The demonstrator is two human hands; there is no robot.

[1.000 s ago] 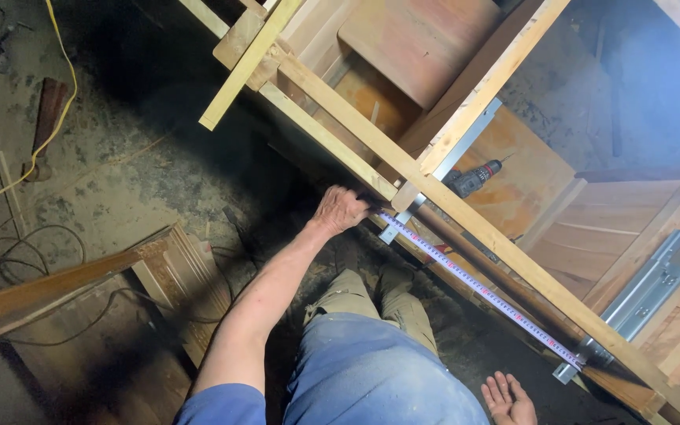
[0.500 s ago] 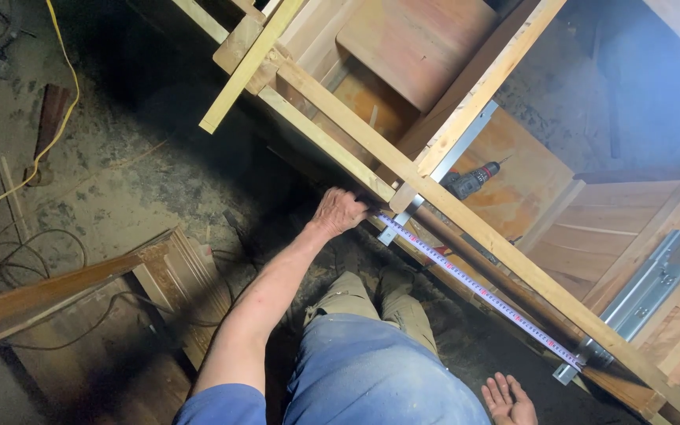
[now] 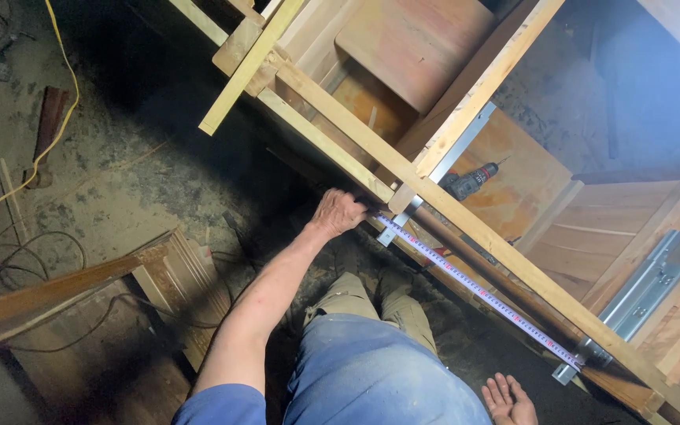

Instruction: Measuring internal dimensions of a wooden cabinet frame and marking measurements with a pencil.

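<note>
Tape measure (image 3: 478,290) lies stretched along the lower edge of a long wooden rail (image 3: 466,216), running from beside the person's left hand down to a metal bracket (image 3: 580,360) at the rail's far right end. Nearest the camera, below the rail, the right hand (image 3: 508,400) hangs open with its palm up and fingers spread, touching nothing. Just left of it are the person's blue-clad lap and tan trouser knees. The left hand (image 3: 338,212) reaches up to the rail and is closed over the tape's near end, pressing it against the wood; whether the fingers pinch the tape itself or only the rail cannot be told. Beyond the rail, inside the wooden frame, a cordless drill (image 3: 470,181) lies on an orange-brown panel (image 3: 529,177), beside a grey metal slide (image 3: 454,153) that crosses the rail. Well to the left of the rail, a yellow cord (image 3: 57,118) curves over the dusty floor (image 3: 120,181) near dark cables.
</note>
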